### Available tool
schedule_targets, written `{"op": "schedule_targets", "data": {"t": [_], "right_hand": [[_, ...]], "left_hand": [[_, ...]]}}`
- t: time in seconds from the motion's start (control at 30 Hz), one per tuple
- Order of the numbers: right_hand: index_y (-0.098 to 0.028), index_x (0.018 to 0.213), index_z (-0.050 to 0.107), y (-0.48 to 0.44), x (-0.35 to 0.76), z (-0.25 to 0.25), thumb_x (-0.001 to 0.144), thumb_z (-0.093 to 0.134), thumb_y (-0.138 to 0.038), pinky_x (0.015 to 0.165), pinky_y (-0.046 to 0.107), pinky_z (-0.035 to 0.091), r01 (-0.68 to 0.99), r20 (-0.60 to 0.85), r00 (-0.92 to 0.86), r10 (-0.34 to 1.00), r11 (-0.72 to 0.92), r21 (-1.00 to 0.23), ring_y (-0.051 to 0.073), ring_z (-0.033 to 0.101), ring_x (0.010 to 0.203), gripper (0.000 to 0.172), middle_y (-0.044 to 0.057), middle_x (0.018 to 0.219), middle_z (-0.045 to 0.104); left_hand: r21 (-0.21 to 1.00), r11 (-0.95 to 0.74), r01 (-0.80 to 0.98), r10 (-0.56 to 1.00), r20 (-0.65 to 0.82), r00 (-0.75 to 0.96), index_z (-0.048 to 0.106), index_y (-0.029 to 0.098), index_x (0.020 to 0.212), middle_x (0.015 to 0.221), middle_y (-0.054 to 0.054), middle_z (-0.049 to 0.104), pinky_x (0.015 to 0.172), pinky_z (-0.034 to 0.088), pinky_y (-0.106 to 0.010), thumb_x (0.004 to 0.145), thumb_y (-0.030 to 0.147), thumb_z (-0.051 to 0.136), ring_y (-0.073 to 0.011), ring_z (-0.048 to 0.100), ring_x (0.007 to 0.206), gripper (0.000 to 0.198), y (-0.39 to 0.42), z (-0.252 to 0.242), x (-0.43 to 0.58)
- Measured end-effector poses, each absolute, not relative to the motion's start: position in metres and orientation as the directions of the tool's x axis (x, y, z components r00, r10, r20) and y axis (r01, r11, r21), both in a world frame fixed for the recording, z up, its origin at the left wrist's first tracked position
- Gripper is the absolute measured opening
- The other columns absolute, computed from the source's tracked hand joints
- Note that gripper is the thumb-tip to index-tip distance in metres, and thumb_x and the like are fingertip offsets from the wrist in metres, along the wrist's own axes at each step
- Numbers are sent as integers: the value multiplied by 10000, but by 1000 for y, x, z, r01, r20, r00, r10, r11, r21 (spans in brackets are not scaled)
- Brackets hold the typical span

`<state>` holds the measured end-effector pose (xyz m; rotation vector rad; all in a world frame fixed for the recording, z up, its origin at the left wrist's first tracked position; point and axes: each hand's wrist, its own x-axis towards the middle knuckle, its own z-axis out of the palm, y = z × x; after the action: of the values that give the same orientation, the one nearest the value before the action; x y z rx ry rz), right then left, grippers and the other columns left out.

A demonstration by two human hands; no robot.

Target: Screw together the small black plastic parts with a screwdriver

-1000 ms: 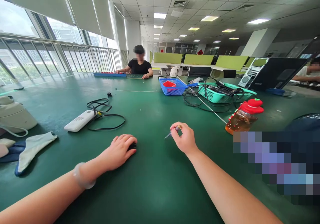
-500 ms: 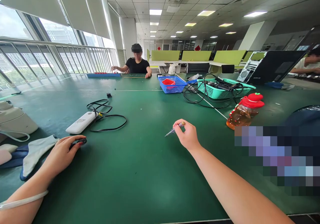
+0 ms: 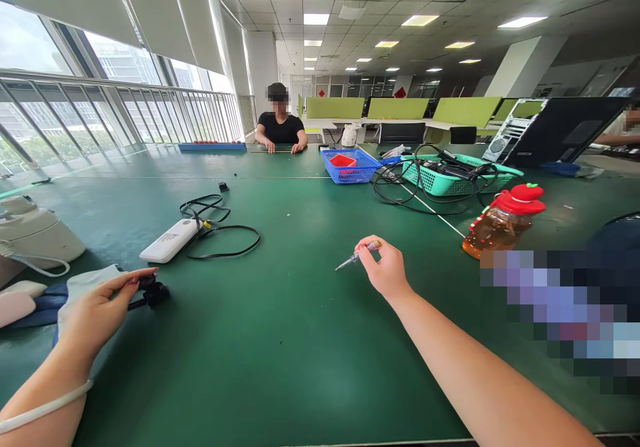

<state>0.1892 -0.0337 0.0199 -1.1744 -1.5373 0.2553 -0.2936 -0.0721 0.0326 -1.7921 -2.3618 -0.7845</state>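
My right hand (image 3: pixel 387 270) hovers over the middle of the green table (image 3: pixel 300 340), fingers pinched on a small screwdriver (image 3: pixel 356 256) whose tip points left. At the left, my left hand (image 3: pixel 97 310) pinches a small black part (image 3: pixel 151 292) that rests on the table beside a white and blue glove (image 3: pixel 75 287). A pale bangle sits on my left wrist.
A white power bank (image 3: pixel 170 240) with a black cable (image 3: pixel 220 234) lies beyond my left hand. A red-capped bottle (image 3: pixel 505 220) stands to the right. Blue basket (image 3: pixel 350 165), teal basket (image 3: pixel 450 180) with cables and a laptop (image 3: pixel 555 130) lie farther back. A person sits at the far end.
My left hand carried the small black part from the table's middle to the left, near the glove. My right hand stayed almost still with the screwdriver.
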Motion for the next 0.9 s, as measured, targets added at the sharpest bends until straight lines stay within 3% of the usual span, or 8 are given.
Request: {"op": "schedule_targets", "data": {"t": [0.1,0.2,0.37,0.53,0.67,0.77,0.9], "right_hand": [[-215,687,596,-34,189,20,807,491,-280,599,255,473,530,629,128,766,484,-697,162,606,643,172,8,675,658],[-215,690,597,-33,189,20,810,492,-285,590,252,470,532,630,125,766,485,-694,162,608,643,173,8,677,660],[-215,685,595,-33,189,19,806,492,-282,564,242,459,531,626,114,771,485,-694,159,604,636,173,10,674,661],[-216,688,592,-35,189,20,812,495,-295,565,242,459,539,628,110,770,484,-689,160,604,636,176,12,673,660],[-216,687,594,-35,189,21,819,497,-292,563,243,456,545,629,110,770,482,-686,160,602,636,180,11,672,660],[-217,687,596,-36,188,21,820,497,-291,561,243,457,546,630,103,769,486,-683,160,603,635,182,11,674,661],[-218,684,594,-35,187,21,818,495,-296,530,236,448,543,626,102,773,484,-686,160,601,630,184,14,669,659]], "left_hand": [[450,270,851,880,243,-407,703,288,1153,980,1,751,736,503,-275,865,453,416,-219,639,916,439,-74,37,-287],[501,322,803,848,224,-480,684,290,1189,964,0,743,690,487,-259,846,484,434,-215,630,891,466,-77,44,-274],[488,399,776,826,177,-536,659,271,1216,773,-8,695,583,455,-255,858,484,374,-198,609,695,505,-79,50,-261],[483,216,848,877,286,-387,652,209,1216,849,-50,655,728,509,-297,826,348,338,-204,620,777,519,-72,41,-271],[495,92,864,896,337,-289,664,156,1155,926,-86,633,789,514,-322,812,334,340,-216,620,856,504,-69,33,-281],[496,144,856,892,310,-330,632,163,1187,854,-68,635,654,499,-289,846,401,338,-201,626,749,510,-70,33,-280],[369,342,864,876,208,-435,625,222,1185,558,11,548,475,366,-256,874,528,299,-187,536,511,545,-75,41,-272]]}}
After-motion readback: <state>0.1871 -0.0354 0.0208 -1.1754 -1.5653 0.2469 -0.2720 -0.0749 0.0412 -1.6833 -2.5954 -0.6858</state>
